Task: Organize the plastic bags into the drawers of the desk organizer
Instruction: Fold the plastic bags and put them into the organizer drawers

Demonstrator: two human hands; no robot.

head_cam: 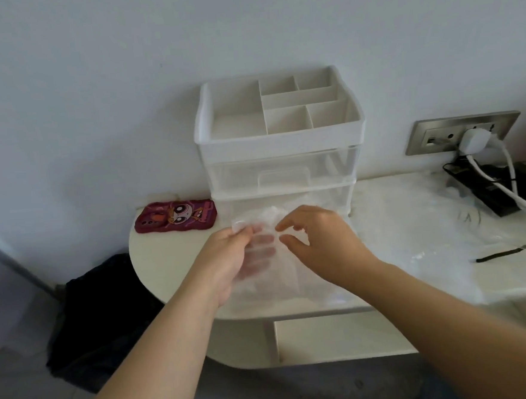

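A white desk organizer (279, 142) stands against the wall, with an open compartment tray on top and two clear drawers below; both drawers look pushed in. Right in front of it I hold a clear plastic bag (273, 276) above the desk. My left hand (228, 261) grips the bag's left side, its fingers showing through the film. My right hand (317, 242) pinches the bag's upper edge with curled fingers. More clear plastic bags (429, 234) lie spread over the desk to the right.
A red phone case (175, 216) with a cartoon face lies left of the organizer. A wall socket (462, 132) with a white plug, cables and a black strip sit at the far right. A thin dark strip (502, 253) lies on the plastic. A dark bag (101, 310) sits on the floor.
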